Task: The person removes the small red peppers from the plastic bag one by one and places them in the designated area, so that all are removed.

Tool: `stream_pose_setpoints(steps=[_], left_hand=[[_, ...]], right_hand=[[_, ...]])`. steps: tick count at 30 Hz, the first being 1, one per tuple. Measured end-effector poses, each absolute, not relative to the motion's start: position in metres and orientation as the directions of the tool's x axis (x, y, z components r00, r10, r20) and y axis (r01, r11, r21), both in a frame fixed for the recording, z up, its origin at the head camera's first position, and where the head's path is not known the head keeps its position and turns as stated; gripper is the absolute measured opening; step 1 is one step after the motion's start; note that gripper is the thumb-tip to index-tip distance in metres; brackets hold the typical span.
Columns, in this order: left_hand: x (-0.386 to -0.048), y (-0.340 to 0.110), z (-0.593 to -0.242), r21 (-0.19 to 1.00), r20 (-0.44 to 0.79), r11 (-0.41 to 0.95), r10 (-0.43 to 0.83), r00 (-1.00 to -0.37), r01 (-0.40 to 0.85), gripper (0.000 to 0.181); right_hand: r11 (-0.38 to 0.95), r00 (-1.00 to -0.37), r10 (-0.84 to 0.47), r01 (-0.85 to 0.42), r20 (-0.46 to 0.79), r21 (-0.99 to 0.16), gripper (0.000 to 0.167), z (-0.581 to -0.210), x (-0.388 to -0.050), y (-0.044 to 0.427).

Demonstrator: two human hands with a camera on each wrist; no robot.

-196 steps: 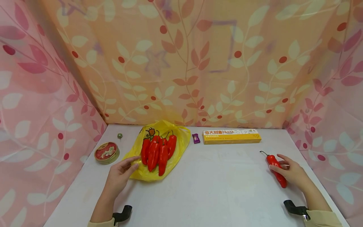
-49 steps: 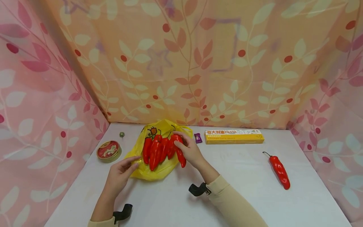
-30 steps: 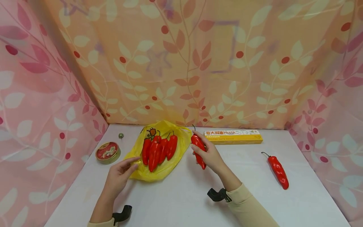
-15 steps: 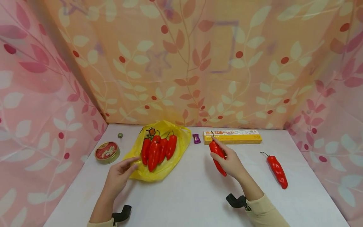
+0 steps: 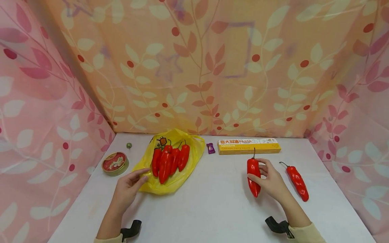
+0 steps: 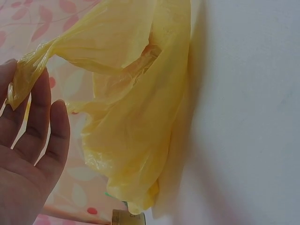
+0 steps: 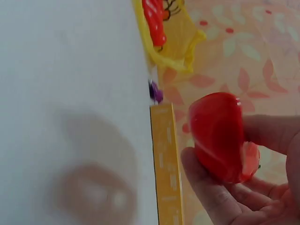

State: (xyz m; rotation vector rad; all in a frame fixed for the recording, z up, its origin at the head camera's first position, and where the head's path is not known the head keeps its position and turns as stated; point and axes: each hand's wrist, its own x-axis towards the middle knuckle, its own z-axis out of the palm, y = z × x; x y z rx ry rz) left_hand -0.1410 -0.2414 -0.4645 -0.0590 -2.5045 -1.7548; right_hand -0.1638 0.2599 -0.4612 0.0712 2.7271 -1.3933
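Observation:
My left hand (image 5: 129, 189) pinches the near-left edge of a yellow plastic bag (image 5: 185, 180). The left wrist view shows the gathered plastic (image 6: 30, 70) between thumb and fingers. Several red chili peppers (image 5: 165, 167) lie on the spread bag, stems pointing away. Further right, my right hand (image 5: 270, 179) grips another red chili pepper (image 5: 253, 177) between thumb and fingers, stem up. In the right wrist view this pepper (image 7: 218, 136) is above the table, its shadow apart from it. One more red chili pepper (image 5: 297, 183) lies on the table right of that hand.
A yellow and white pasta box (image 5: 249, 147) lies along the back, with a small purple wrapped packet (image 5: 210, 148) on its left. A round red-topped tin (image 5: 115, 163) and a small green ball (image 5: 129, 145) are at the left. Patterned cloth (image 5: 200, 67) encloses the white table.
My right hand let go of one pepper at the far right, took another from the bag and carried it rightward past the pasta box's near side. The left hand stayed at the bag.

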Motion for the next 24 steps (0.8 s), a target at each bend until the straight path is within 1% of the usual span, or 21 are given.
stream_pose_setpoints(steps=[4,9,12,16,20,24], left_hand=[[-0.141,-0.240,-0.464,0.935,0.086,0.346,-0.021,-0.996,0.074,0.032],[-0.141,-0.240,-0.464,0.933,0.088,0.352,-0.024,-0.996,0.074,0.032],[-0.141,-0.239,-0.464,0.935,0.088,0.347,-0.019,-0.996,0.075,0.032],[-0.142,-0.238,-0.464,0.937,0.087,0.341,-0.018,-0.996,0.076,0.032],[-0.143,-0.238,-0.465,0.930,0.095,0.359,-0.019,-0.995,0.082,0.034],[-0.142,-0.240,-0.466,0.922,0.098,0.377,-0.026,-0.995,0.081,0.034]], right_hand=[[0.671,-0.999,0.030,0.050,-0.039,-0.740,0.077,-0.465,-0.158,0.278],[0.763,-0.998,0.051,0.015,0.037,-0.646,0.069,-0.470,-0.149,0.298],[0.812,-0.996,0.073,0.025,0.059,-0.583,0.069,-0.473,-0.145,0.310],[0.848,-0.991,0.122,0.074,0.058,-0.525,0.071,-0.476,-0.140,0.325],[0.876,-0.981,0.156,0.082,0.118,-0.476,0.068,-0.478,-0.138,0.339],[0.896,-0.971,0.158,0.064,0.180,-0.440,0.066,-0.481,-0.138,0.350]])
